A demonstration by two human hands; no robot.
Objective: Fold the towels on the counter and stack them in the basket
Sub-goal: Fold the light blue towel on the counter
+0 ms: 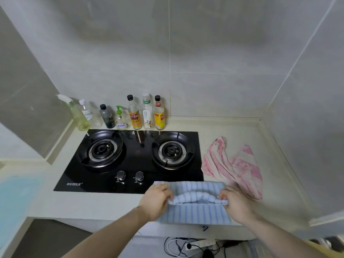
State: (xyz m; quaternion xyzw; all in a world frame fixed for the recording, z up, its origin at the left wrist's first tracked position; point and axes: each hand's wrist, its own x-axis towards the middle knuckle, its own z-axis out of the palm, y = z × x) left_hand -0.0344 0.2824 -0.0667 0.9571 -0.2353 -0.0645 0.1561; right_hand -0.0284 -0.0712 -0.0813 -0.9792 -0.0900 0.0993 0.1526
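Head view: left hand [155, 199] and right hand [235, 202] each pinch an end of the blue-striped terry towel [195, 211] at the near worktop [104, 203] edge, mid-fold. It overhangs, so it might slide off. The crumpled pink-striped towel [232, 164] waits far right. No basket visible.

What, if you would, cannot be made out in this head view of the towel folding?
- Basket: none in the frame.
- Blue striped towel: its corners are hidden under the left hand and right hand gripping its raised fold.
- Pink striped towel: its near end is motion-blurred.
- Bottle labels: too small to read.
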